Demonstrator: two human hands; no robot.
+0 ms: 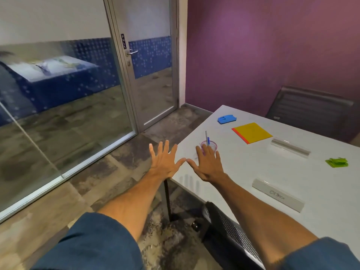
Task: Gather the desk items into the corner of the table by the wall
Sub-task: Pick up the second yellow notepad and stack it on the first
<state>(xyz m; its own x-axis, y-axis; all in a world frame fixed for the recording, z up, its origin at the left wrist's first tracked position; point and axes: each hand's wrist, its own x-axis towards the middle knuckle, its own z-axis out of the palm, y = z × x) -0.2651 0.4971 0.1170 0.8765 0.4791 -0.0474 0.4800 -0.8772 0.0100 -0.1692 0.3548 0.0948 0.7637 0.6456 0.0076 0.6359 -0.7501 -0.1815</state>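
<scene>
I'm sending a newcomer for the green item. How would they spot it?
On the white table by the purple wall, look right of the yellow folder and the clear bar. The green item lies alone there: small, flat, the only bright green thing on the table.

Head view, down over table (243, 172)
</scene>
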